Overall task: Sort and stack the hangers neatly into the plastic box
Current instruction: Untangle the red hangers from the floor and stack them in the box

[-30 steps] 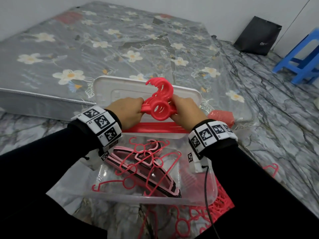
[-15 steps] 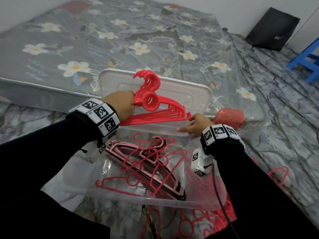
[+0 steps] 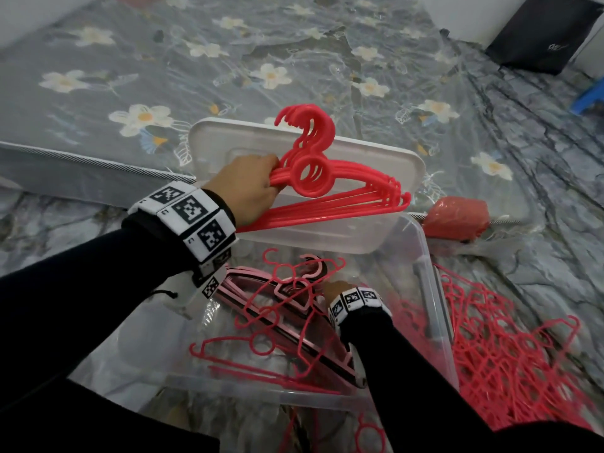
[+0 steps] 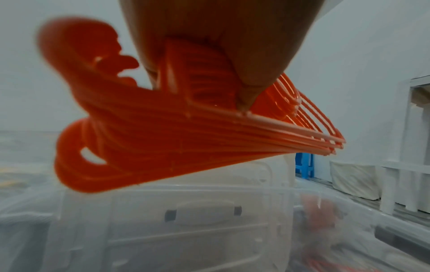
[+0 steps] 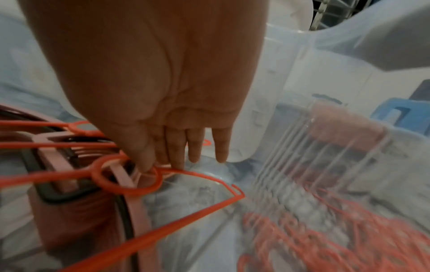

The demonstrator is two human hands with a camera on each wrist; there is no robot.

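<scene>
My left hand grips a stacked bundle of red hangers by its left shoulder, held above the clear plastic box. The same bundle fills the left wrist view, pinched under my fingers. My right hand reaches down inside the box with fingers extended, touching a loose red hanger that lies over a stack of pink and black hangers. A few loose red hangers lie spread in the box.
The box's white lid leans against a floral mattress behind. A tangled pile of red hangers lies on the marbled floor right of the box. A red bundle, a black bag and a blue stool sit farther right.
My right hand let go of the red bundle and dropped into the box onto the loose hangers. The left hand alone now holds the bundle, a little higher.
</scene>
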